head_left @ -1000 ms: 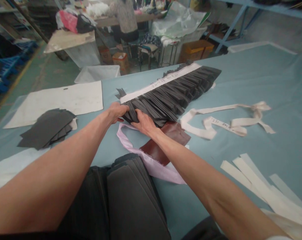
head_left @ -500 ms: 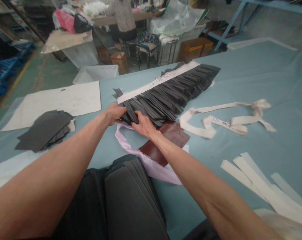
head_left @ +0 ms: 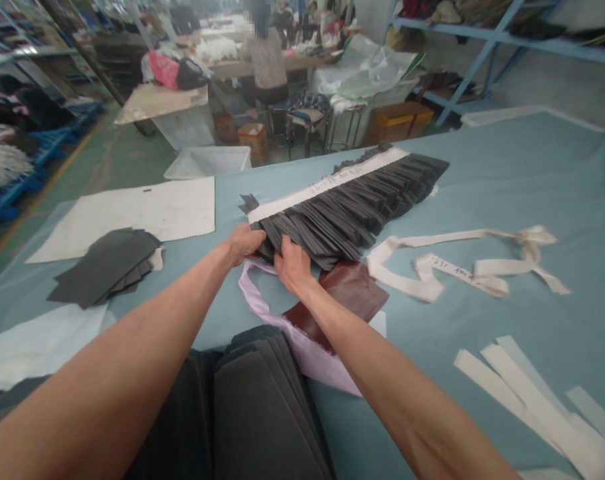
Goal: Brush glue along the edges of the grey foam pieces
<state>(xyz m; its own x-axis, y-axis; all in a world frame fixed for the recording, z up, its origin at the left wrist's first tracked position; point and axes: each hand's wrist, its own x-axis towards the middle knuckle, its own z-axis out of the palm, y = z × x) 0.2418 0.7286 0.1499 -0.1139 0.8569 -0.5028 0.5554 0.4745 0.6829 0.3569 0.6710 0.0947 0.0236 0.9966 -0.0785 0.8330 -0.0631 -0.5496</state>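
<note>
A long row of overlapping dark grey cut fabric pieces (head_left: pixel 327 223) lies slantwise across the table, with a handwritten white strip (head_left: pixel 332 181) along its top. At its near left end, my left hand (head_left: pixel 246 244) is closed on the corner of the pieces. My right hand (head_left: pixel 293 267) grips the lower edge of the same end, a short way to the right. Fingertips of both hands are partly hidden by the fabric. Under and beside my right wrist lie brown leather-like pieces (head_left: pixel 355 290) and a lilac fabric strip (head_left: pixel 255 293).
Close to me stands a thick stack of dark grey panels (head_left: pixel 262 407). Left lie a smaller grey pile (head_left: pixel 107 267) and a white board (head_left: pixel 182 210). A cream band (head_left: pixel 462 233) and pale strips (head_left: pixel 527 393) lie right. Beyond the blue-covered table (head_left: pixel 412 373), a person (head_left: pixel 269 63) sits.
My view has tilted up, so the table's things sit lower and slightly further right. Both hands stay on the same end of the fabric row, with the right fingers shifted slightly.
</note>
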